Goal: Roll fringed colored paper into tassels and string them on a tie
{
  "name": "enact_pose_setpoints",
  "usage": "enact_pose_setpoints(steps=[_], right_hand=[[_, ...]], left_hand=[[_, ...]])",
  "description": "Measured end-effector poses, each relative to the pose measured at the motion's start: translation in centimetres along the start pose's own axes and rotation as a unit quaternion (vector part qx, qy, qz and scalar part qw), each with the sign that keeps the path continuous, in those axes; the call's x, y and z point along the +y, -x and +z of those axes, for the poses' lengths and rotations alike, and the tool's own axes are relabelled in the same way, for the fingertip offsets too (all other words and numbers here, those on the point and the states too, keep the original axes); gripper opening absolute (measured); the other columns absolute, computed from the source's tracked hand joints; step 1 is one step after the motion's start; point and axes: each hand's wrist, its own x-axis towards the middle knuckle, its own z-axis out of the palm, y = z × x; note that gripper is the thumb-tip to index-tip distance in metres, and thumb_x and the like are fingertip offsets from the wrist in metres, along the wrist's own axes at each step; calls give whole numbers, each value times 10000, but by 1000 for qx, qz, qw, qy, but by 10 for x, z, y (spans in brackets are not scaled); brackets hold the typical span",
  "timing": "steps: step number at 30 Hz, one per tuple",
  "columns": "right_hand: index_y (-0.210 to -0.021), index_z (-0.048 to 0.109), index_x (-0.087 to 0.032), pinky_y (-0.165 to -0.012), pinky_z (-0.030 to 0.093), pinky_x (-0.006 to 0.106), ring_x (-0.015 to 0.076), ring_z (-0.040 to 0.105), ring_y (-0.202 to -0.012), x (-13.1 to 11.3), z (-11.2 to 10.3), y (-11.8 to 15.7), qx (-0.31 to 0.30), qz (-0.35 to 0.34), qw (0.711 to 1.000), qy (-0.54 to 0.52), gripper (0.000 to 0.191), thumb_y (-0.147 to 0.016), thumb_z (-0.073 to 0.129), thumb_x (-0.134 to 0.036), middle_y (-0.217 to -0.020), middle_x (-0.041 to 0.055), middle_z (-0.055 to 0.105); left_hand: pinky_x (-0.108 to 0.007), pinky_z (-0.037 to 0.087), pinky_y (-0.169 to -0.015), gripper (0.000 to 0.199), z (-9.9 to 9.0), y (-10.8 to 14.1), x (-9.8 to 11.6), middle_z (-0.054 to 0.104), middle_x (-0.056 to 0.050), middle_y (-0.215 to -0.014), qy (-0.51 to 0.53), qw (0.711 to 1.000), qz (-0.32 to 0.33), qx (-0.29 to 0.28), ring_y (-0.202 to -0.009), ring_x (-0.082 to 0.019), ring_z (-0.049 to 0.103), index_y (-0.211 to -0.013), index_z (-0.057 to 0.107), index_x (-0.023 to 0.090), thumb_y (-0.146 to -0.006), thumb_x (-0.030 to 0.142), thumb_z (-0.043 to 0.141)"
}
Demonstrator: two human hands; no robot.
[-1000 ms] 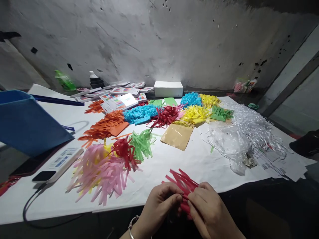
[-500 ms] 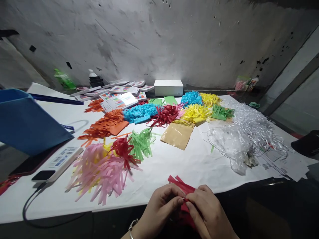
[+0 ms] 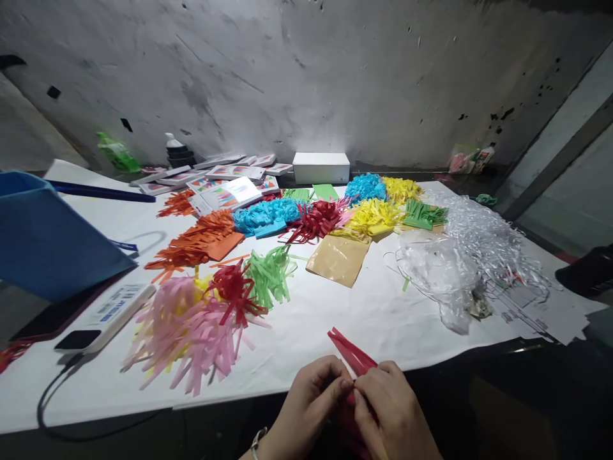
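At the table's front edge, my left hand [image 3: 316, 404] and my right hand [image 3: 390, 402] meet with fingertips pinched together. Between them they grip a red paper tassel [image 3: 352, 351]; its strips stick out above the fingers, and more red hangs in shadow below. The exact pinch point is partly hidden by the fingers. To the left lie pink tassels [image 3: 205, 345] mixed with yellow strips, a small red tassel [image 3: 235, 291] and a light green tassel [image 3: 271, 275].
Behind lie bundles of orange [image 3: 196, 239], blue [image 3: 271, 216] and yellow fringed paper [image 3: 372, 217], and a brown packet [image 3: 338, 260]. Clear plastic [image 3: 438, 275] and silvery strands [image 3: 483, 236] cover the right. A cabled white device [image 3: 108, 316] and blue bag [image 3: 52, 236] stand left; a white box [image 3: 320, 168] is behind.
My hands stay together on the red tassel, with small finger movements. The red strips above them have shifted slightly. The whole view has moved a little.
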Motion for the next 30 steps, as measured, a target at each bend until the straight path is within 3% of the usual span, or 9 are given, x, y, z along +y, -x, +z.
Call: enact_pose_setpoints(steps=[6, 11, 13, 15, 18, 20, 21, 26, 30], right_hand=[[-813, 526, -213, -634, 417, 288, 164, 537, -682, 8, 11, 11, 37, 72, 995, -58, 196, -938, 419, -105, -713, 5, 582], [-940, 587, -214, -704, 474, 276, 171, 599, -788, 10, 11, 15, -22, 93, 989, -111, 161, -967, 440, -151, -836, 24, 654], [-909, 603, -210, -699, 478, 264, 167, 606, -780, 9, 9, 15, -37, 128, 980, -146, 190, -983, 429, -191, -827, 27, 656], [-835, 609, -199, -664, 473, 250, 159, 605, -737, 8, 7, 15, -63, 187, 958, -209, 247, -993, 434, -272, -782, 26, 644], [-779, 612, -178, -544, 433, 220, 124, 552, -585, 7, 5, 14, -101, 289, 887, -345, 344, -976, 477, -425, -665, -1, 591], [-807, 633, -167, -486, 405, 201, 105, 522, -522, 5, 4, 12, -115, 324, 845, -409, 369, -956, 506, -480, -644, -10, 584], [-830, 648, -165, -471, 401, 196, 107, 531, -525, 4, 3, 11, -116, 324, 841, -418, 367, -949, 516, -487, -661, -2, 601], [-810, 675, -182, -548, 468, 214, 157, 633, -666, 2, 1, 10, -65, 274, 894, -348, 314, -953, 514, -411, -755, 44, 687], [-794, 663, -179, -521, 433, 201, 140, 604, -621, 4, 6, 13, -52, 266, 913, -305, 311, -955, 495, -386, -705, 28, 660]], left_hand=[[-213, 437, -564, 286, -3, 0, 5, 635, -47, -761, -19, 1000, 23, 2, -627, -141, 543, -842, 748, 157, -865, 430, 670], [-221, 458, -596, 299, -3, 1, 4, 673, -64, -778, -38, 999, 29, 7, -671, -162, 574, -832, 739, 163, -897, 433, 627], [-237, 482, -652, 249, -5, 0, 3, 691, -67, -809, -51, 997, 48, 11, -717, -178, 605, -888, 753, 182, -901, 399, 634], [-256, 498, -716, 199, -8, -1, 5, 711, -80, -850, -79, 994, 81, -1, -780, -199, 641, -937, 771, 203, -899, 356, 649], [-253, 503, -691, 197, -13, -4, 10, 709, -90, -819, -123, 985, 116, -41, -737, -193, 656, -934, 787, 206, -913, 327, 633], [-249, 500, -677, 215, -14, -5, 12, 698, -85, -775, -142, 981, 127, -45, -704, -184, 651, -899, 782, 197, -927, 322, 609], [-245, 498, -665, 223, -14, -5, 11, 692, -81, -763, -141, 981, 126, -36, -688, -180, 648, -879, 772, 192, -931, 326, 601], [-219, 461, -518, 256, -5, -1, -2, 632, -44, -744, -58, 997, 50, -5, -541, -136, 592, -820, 683, 178, -929, 387, 584], [-228, 454, -585, 261, 1, 0, -7, 634, -45, -729, -75, 995, 63, 34, -613, -152, 576, -780, 666, 180, -927, 379, 585]])
